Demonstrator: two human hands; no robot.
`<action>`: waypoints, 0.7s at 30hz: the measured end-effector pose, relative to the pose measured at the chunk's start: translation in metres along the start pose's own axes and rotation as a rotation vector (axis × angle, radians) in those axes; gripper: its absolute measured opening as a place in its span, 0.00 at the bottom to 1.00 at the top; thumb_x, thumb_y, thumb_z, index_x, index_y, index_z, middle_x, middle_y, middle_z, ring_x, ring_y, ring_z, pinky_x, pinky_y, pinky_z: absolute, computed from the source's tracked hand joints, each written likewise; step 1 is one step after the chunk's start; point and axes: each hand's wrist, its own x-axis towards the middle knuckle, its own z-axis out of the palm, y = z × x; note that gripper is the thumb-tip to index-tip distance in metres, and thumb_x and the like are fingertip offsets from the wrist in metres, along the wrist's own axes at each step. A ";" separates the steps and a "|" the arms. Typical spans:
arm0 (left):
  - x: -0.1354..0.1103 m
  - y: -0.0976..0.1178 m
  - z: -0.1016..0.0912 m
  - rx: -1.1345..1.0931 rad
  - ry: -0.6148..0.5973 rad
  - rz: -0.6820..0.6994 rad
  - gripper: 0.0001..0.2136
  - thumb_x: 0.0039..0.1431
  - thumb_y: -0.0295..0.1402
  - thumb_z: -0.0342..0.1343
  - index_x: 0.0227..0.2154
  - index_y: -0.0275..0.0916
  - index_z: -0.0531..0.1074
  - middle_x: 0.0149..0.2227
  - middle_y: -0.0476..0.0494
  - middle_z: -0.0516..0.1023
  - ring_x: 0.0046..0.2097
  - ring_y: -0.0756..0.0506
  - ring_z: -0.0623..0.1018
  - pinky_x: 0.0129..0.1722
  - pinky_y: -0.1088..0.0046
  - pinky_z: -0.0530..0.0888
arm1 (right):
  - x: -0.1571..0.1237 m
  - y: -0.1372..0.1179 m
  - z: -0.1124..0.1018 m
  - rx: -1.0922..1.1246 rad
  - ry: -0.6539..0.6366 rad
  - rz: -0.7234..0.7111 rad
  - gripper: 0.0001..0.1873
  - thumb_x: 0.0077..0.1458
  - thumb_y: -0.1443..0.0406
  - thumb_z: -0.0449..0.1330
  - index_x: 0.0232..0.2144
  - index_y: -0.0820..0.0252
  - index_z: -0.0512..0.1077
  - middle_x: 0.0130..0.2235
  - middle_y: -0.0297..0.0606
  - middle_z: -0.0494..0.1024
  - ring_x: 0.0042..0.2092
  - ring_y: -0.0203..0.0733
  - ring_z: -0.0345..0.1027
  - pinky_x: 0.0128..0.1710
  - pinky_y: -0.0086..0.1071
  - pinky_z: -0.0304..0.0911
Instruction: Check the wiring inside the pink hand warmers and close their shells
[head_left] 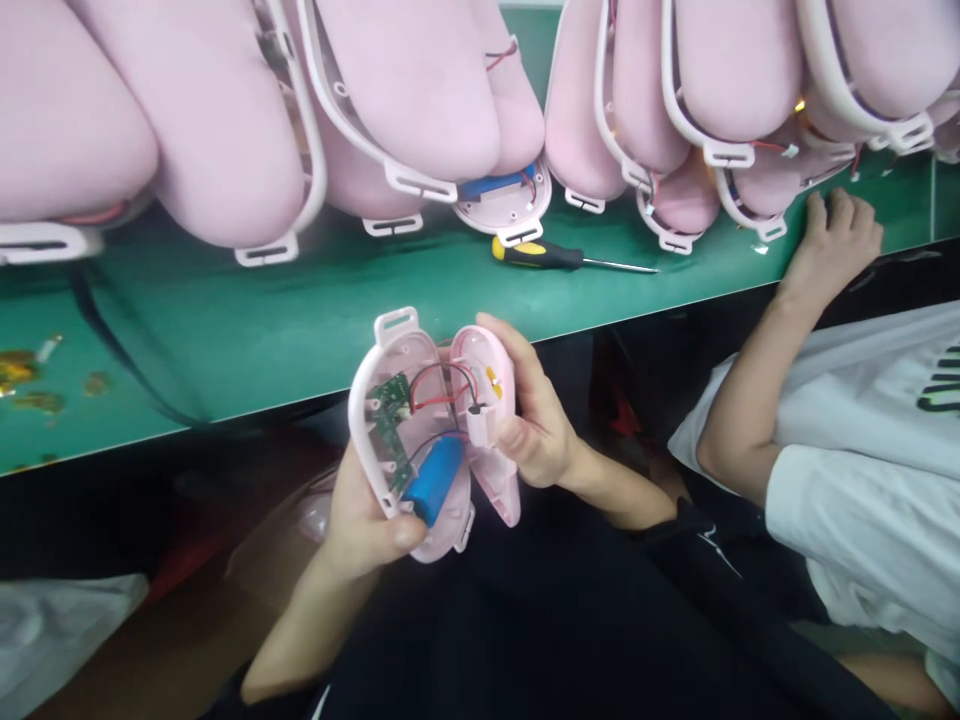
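My left hand (367, 515) is closed around a pink and white plastic housing half (361, 410) that lies opened toward me. Inside it sit a green circuit board (391, 425) and a blue cylindrical battery (435, 480), near which my left thumb rests. In my right hand (541, 420) is the matching pink shell half (507, 385), gripped at its outer side by thumb and fingers. Red and black wires (431, 402) run between the two halves. Both halves are held apart like an open book, just off the table's front edge.
Pink padded housings (420, 80) line the back of the green table (300, 340). A yellow and black screwdriver (547, 256) lies in front of them. Amber tape scraps (22, 375) and a black strap (112, 340) are at left. At right, a co-worker's hand (840, 240) rests on the table.
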 end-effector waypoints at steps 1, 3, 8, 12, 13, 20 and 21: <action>-0.001 -0.001 -0.001 0.027 -0.009 0.019 0.42 0.41 0.56 0.81 0.58 0.42 0.81 0.51 0.37 0.87 0.55 0.29 0.86 0.59 0.53 0.83 | 0.000 -0.002 0.001 0.009 0.028 -0.005 0.53 0.65 0.36 0.60 0.79 0.49 0.43 0.69 0.46 0.73 0.67 0.54 0.73 0.70 0.50 0.69; 0.000 -0.003 -0.002 0.061 -0.038 0.040 0.44 0.43 0.57 0.79 0.63 0.44 0.78 0.57 0.36 0.84 0.58 0.29 0.84 0.60 0.55 0.82 | 0.000 -0.006 0.001 0.024 0.058 -0.025 0.51 0.66 0.35 0.58 0.78 0.49 0.48 0.68 0.44 0.74 0.64 0.53 0.75 0.69 0.49 0.70; 0.002 0.000 0.007 0.085 -0.080 0.023 0.50 0.44 0.58 0.79 0.70 0.48 0.70 0.68 0.34 0.76 0.66 0.26 0.78 0.65 0.51 0.77 | -0.002 -0.024 0.001 -0.052 0.072 0.020 0.44 0.70 0.40 0.55 0.78 0.48 0.50 0.68 0.41 0.75 0.65 0.52 0.75 0.69 0.47 0.70; -0.001 -0.003 0.009 0.038 -0.074 0.022 0.51 0.44 0.55 0.80 0.70 0.46 0.69 0.68 0.33 0.76 0.67 0.25 0.76 0.67 0.52 0.75 | -0.002 -0.033 -0.002 -0.051 0.085 0.084 0.43 0.71 0.39 0.53 0.78 0.47 0.50 0.63 0.40 0.80 0.56 0.49 0.81 0.59 0.42 0.76; -0.002 -0.004 0.009 0.022 -0.065 0.024 0.51 0.44 0.55 0.80 0.70 0.45 0.69 0.67 0.33 0.76 0.67 0.25 0.76 0.67 0.53 0.75 | -0.001 -0.034 -0.003 -0.050 0.083 0.101 0.43 0.72 0.38 0.51 0.78 0.48 0.50 0.60 0.39 0.82 0.52 0.47 0.82 0.56 0.41 0.78; 0.007 0.002 0.014 0.110 -0.091 0.053 0.50 0.45 0.56 0.80 0.70 0.46 0.69 0.66 0.34 0.77 0.63 0.28 0.79 0.62 0.56 0.79 | 0.003 -0.052 -0.006 -0.220 -0.003 0.173 0.50 0.68 0.33 0.50 0.78 0.53 0.50 0.61 0.45 0.81 0.57 0.53 0.80 0.60 0.46 0.76; 0.008 0.004 0.016 0.122 -0.098 0.065 0.49 0.46 0.56 0.79 0.69 0.47 0.69 0.64 0.35 0.78 0.60 0.30 0.80 0.59 0.58 0.80 | 0.002 -0.054 -0.006 -0.244 -0.009 0.177 0.50 0.67 0.32 0.50 0.78 0.53 0.51 0.62 0.46 0.80 0.57 0.54 0.80 0.60 0.46 0.76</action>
